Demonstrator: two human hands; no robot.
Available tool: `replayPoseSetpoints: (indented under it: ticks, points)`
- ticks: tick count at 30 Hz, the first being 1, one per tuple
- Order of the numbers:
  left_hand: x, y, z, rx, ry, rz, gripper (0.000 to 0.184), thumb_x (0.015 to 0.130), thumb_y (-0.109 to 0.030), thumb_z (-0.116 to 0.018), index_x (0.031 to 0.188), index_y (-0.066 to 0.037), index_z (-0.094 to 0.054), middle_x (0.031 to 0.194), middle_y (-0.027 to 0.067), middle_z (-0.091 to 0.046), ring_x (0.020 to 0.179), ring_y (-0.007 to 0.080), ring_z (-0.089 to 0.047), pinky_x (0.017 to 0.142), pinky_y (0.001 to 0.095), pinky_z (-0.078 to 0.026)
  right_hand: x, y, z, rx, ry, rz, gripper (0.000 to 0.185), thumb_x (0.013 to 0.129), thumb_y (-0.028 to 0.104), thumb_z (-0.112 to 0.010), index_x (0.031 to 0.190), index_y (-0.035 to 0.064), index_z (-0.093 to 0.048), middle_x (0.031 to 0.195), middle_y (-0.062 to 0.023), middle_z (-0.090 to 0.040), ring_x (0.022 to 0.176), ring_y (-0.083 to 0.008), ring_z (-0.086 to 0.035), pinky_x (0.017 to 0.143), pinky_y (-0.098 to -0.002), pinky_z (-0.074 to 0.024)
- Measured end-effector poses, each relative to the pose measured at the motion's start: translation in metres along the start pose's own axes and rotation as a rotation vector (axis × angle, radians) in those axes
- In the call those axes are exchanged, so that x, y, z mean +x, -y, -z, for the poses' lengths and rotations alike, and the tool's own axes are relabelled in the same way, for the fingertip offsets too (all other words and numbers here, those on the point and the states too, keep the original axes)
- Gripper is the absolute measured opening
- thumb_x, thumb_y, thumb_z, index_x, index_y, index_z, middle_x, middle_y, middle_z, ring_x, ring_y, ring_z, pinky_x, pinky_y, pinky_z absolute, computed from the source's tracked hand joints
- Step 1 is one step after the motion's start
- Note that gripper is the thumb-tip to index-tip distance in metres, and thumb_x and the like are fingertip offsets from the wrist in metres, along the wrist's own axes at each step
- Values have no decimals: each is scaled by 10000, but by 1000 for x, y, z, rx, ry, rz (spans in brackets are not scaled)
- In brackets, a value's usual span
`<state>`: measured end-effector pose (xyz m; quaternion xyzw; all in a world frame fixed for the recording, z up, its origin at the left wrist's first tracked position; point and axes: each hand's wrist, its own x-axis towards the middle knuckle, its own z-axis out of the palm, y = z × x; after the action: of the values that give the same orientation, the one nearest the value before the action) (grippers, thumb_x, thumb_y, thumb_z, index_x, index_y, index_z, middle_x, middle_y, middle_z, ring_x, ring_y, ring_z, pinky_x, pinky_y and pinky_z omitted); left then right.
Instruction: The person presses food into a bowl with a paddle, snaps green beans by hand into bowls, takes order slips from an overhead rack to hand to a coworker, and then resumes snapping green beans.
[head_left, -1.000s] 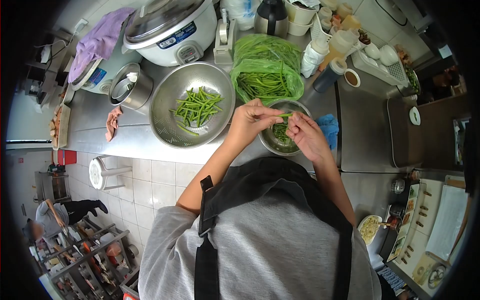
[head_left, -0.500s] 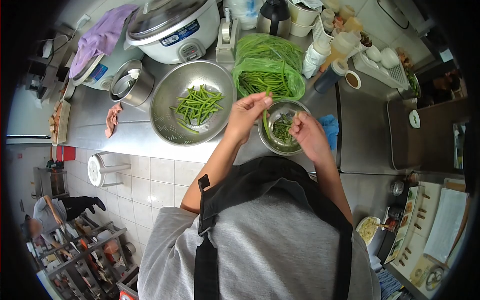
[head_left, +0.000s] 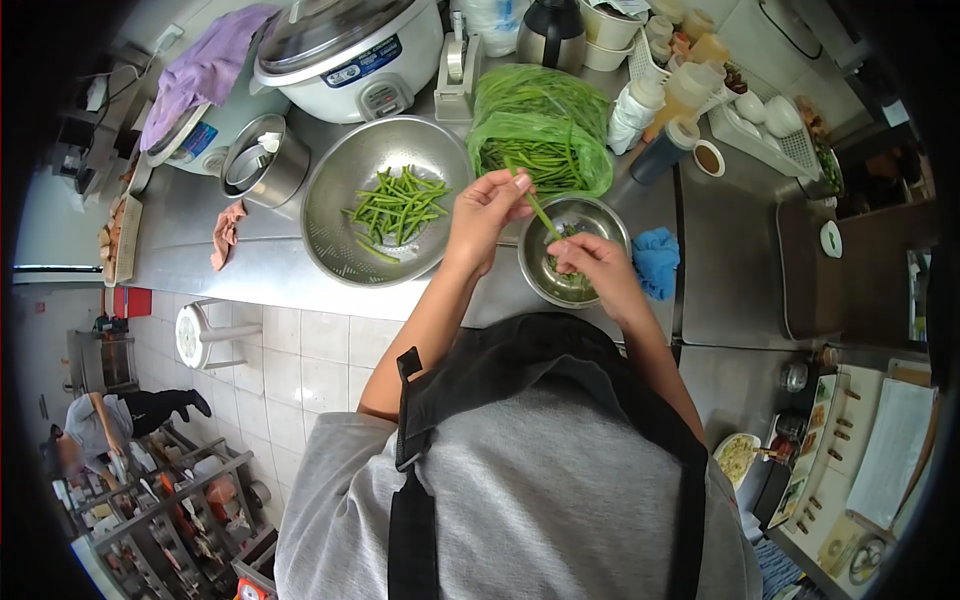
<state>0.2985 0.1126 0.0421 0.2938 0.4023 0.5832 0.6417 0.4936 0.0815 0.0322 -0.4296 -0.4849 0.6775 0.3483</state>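
A long green bean (head_left: 536, 206) slants between my hands over the small steel bowl (head_left: 531, 272). My left hand (head_left: 487, 218) pinches its upper part, beside the bowl's left rim. The fingers of my right hand (head_left: 592, 262) are closed on its lower end, above the bowl, and partly hide the green bits lying inside. On the left, the large perforated colander (head_left: 330, 220) holds a pile of cut green beans (head_left: 400, 207). Behind the bowl, an open green plastic bag (head_left: 535, 95) is full of long beans.
A blue cloth (head_left: 656, 263) lies right of the bowl. Sauce bottles (head_left: 665, 148), a small sauce dish (head_left: 709, 158) and a white basket (head_left: 765, 140) stand at back right. A rice cooker (head_left: 365, 75) and steel pot (head_left: 265, 165) are at back left. Another person (head_left: 100, 425) is far left.
My left hand has tilted the bean it holds toward the right. My right hand has moved left and down, and its fingers have closed on the bean's lower end.
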Motion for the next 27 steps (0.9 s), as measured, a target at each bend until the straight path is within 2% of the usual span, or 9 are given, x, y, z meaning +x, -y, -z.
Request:
replayPoseSetpoints:
  ticks: [2, 3, 7, 10, 13, 16, 19, 25, 27]
  points:
    - [-3, -1, 12, -48, 10, -9, 57, 909, -120, -641, 902, -65, -627, 915, 24, -656, 874, 108, -630, 779, 258, -527, 0, -1, 1, 238, -45, -23, 218, 924, 178, -619, 995, -20, -675, 837, -15, -630, 728, -73, -551, 691, -212, -448]
    - [-7, 0, 15, -27, 18, -32, 85, 907, -113, -640, 848, -77, -591, 957, 60, -675, 901, 127, -637, 814, 275, -526, 2, 0, 2, 351, -65, -31, 216, 925, 177, -616, 991, -20, -674, 820, -10, -620, 710, -74, -539, 680, -213, -444]
    - [-21, 5, 12, 48, 88, -103, 102, 888, -79, -653, 852, -80, -558, 990, 139, -695, 914, 149, -652, 822, 274, -517, 8, -2, 1, 625, -181, -67, 225, 934, 203, -606, 975, -5, -681, 780, 7, -594, 673, -73, -509, 652, -209, -421]
    - [-20, 0, 3, 50, 29, -190, 166, 857, -44, -682, 805, -83, -529, 935, 150, -699, 885, 153, -665, 810, 272, -519, 8, -6, 3, 231, -157, -36, 214, 917, 201, -633, 956, -2, -689, 785, 10, -611, 692, -59, -515, 662, -202, -422]
    - [-7, -3, 6, 137, 28, -254, 247, 820, 62, -682, 762, -73, -484, 908, 153, -695, 846, 153, -682, 761, 264, -542, 0, 6, -7, -78, -45, -20, 213, 895, 204, -667, 924, -6, -694, 778, 11, -631, 707, -47, -529, 659, -195, -424]
    - [-6, -6, -5, 153, 112, -320, 235, 796, 58, -709, 749, -50, -505, 870, 135, -698, 822, 146, -686, 721, 252, -546, 2, 3, -11, -196, -56, 1, 209, 880, 197, -687, 898, -12, -693, 771, 8, -645, 684, -47, -542, 637, -202, -431]
    - [-6, -8, -9, 421, 118, -429, 208, 765, 43, -737, 723, -13, -541, 832, 112, -700, 803, 134, -684, 720, 253, -541, 4, 2, -13, -269, -139, 59, 210, 870, 196, -697, 873, -13, -694, 743, 0, -642, 640, -53, -541, 595, -213, -429]
    - [-4, -30, -15, 761, 144, -571, 139, 717, 16, -768, 747, 26, -633, 794, 95, -689, 739, 158, -680, 666, 271, -522, 10, 30, -8, -699, -206, 239, 174, 837, 172, -708, 869, 2, -696, 764, -76, -659, 609, -133, -600, 559, -260, -451]
    - [-1, -33, -17, 761, 168, -603, 133, 716, 7, -773, 770, 25, -653, 788, 97, -686, 723, 162, -674, 650, 273, -517, 13, 38, -5, -703, -143, 293, 159, 825, 161, -708, 873, 9, -703, 784, -86, -664, 628, -169, -618, 583, -280, -467]
